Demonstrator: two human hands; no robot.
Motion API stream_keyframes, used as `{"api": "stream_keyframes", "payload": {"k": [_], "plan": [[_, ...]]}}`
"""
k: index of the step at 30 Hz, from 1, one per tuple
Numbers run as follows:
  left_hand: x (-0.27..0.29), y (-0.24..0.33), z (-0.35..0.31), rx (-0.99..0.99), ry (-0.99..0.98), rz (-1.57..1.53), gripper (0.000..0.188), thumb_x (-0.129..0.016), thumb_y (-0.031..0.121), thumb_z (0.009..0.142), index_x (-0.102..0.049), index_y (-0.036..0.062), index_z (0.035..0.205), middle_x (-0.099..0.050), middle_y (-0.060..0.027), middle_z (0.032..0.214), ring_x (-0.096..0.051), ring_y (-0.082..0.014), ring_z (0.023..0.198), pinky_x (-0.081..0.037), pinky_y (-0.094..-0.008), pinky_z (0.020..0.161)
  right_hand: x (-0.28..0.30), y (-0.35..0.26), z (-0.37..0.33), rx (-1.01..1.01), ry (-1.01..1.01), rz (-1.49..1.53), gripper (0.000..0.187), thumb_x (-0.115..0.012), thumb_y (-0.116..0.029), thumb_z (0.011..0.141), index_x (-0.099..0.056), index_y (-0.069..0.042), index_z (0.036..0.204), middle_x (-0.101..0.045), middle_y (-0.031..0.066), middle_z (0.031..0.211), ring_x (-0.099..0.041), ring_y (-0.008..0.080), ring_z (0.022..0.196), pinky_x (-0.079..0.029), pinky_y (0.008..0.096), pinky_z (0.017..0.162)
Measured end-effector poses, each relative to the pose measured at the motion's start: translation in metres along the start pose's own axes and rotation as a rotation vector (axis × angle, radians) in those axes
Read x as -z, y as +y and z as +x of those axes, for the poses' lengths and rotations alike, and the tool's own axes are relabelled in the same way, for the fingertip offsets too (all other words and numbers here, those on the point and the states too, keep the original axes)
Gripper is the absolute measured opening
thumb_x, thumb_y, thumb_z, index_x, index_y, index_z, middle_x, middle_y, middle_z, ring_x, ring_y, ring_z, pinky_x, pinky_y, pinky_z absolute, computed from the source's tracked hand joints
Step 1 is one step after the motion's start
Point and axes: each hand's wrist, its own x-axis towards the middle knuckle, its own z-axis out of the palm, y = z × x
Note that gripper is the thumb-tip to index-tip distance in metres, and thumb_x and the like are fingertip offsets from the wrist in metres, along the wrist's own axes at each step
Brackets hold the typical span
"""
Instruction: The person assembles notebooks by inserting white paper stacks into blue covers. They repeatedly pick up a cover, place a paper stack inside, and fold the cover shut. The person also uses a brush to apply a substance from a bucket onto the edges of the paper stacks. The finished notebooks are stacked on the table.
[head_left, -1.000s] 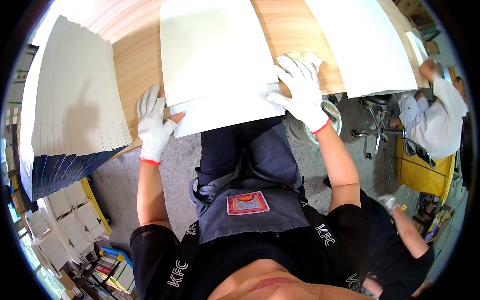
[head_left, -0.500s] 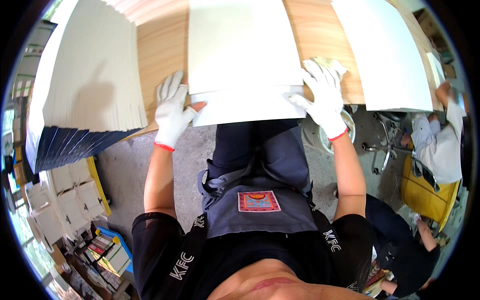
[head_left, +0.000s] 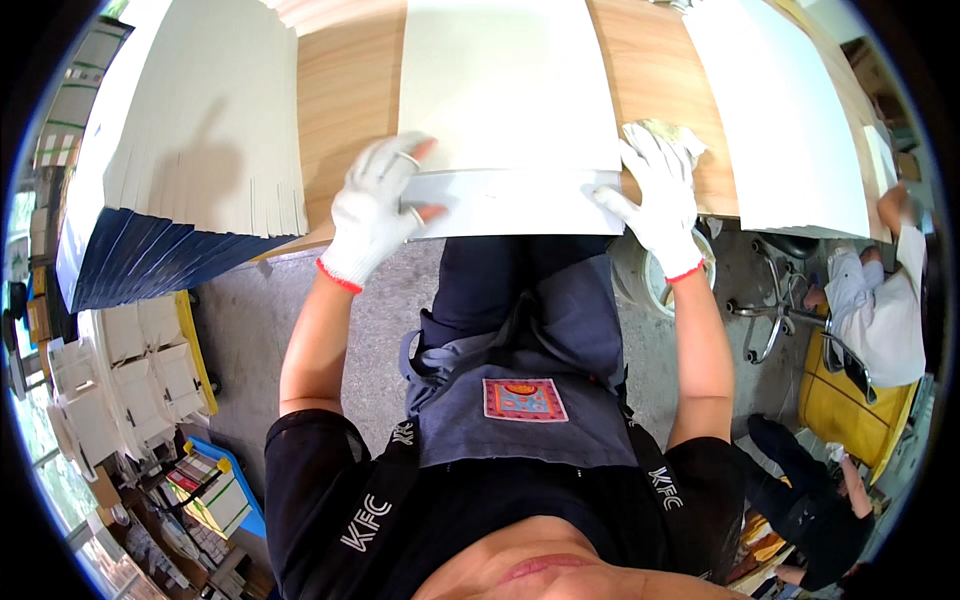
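Observation:
A large white sheet lies on the wooden table in front of me, with a second white strip or sheet showing along its near edge. My left hand, in a white knit glove with bare thumb and finger tips, is at the sheet's left near corner, thumb and fingers apart. At the right edge my gloved right hand rests with fingers stretched and thumb over the strip. A crumpled pale cloth lies by its fingertips, partly under them; whether it is gripped does not show.
A tall stack of white sheets with dark backs stands on the left of the table. Another white pile lies on the right. Under the table edge are a bucket and a chair base. Other people are at right.
My left hand has moved right and inward, from the sheet's left edge onto its corner. The right hand stays at the right edge. The whole view has shifted slightly.

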Motion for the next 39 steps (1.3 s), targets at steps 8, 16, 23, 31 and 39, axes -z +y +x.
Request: {"api": "stream_keyframes", "payload": {"k": [8, 16, 23, 31, 39], "plan": [[0.02, 0.027, 0.014, -0.107, -0.207, 0.051, 0.091, -0.089, 0.03, 0.048, -0.057, 0.0178, 0.132, -0.056, -0.0024, 0.129, -0.053, -0.0254, 0.118, -0.048, -0.0375, 0.097, 0.005, -0.001, 0.0, 0.03, 0.04, -0.011, 0.065, -0.074, -0.054, 0.075, -0.066, -0.006, 0.118, -0.057, 0.0118, 0.134, -0.047, 0.0319, 0.128, -0.032, 0.0468, 0.109], [0.027, 0.036, 0.017, -0.222, -0.295, 0.194, 0.057, -0.077, 0.022, 0.071, -0.061, 0.0245, 0.126, -0.062, -0.0046, 0.121, -0.064, -0.0257, 0.099, -0.054, -0.0378, 0.081, 0.037, -0.008, 0.034, 0.089, -0.074, 0.223, 0.041, -0.06, -0.044, 0.09, -0.07, -0.01, 0.11, -0.068, 0.011, 0.109, -0.062, 0.0293, 0.1, -0.045, 0.0413, 0.092], [0.022, 0.006, 0.066, 0.097, -0.374, 0.038, 0.016, -0.07, 0.022, 0.084, -0.071, 0.0105, 0.093, -0.066, -0.0111, 0.091, -0.067, -0.0274, 0.08, -0.051, -0.0362, 0.069, 0.064, -0.035, 0.12, -0.171, -0.867, 0.285, 0.054, -0.063, -0.056, 0.085, -0.07, -0.003, 0.09, -0.069, 0.0133, 0.087, -0.063, 0.0287, 0.083, -0.049, 0.0369, 0.079], [0.0, -0.017, 0.082, 0.242, -0.33, -0.178, 0.031, -0.076, 0.032, 0.08, -0.069, 0.0027, 0.088, -0.063, -0.0096, 0.086, -0.064, -0.0237, 0.076, -0.048, -0.0355, 0.069, 0.008, 0.002, 0.115, -0.086, -0.669, 0.332, 0.054, -0.072, -0.055, 0.076, -0.065, -0.002, 0.084, -0.064, 0.0154, 0.077, -0.06, 0.0284, 0.075, -0.046, 0.0372, 0.07], [0.005, -0.016, 0.091, 0.253, -0.447, -0.077, 0.033, -0.079, 0.032, 0.077, -0.066, 0.0027, 0.088, -0.063, -0.0091, 0.086, -0.063, -0.0224, 0.078, -0.047, -0.0346, 0.07, -0.009, 0.003, 0.091, -0.135, -0.483, 0.455, 0.044, -0.072, -0.05, 0.078, -0.065, -0.007, 0.077, -0.063, 0.0088, 0.07, -0.061, 0.0242, 0.072, -0.046, 0.036, 0.067]]}}
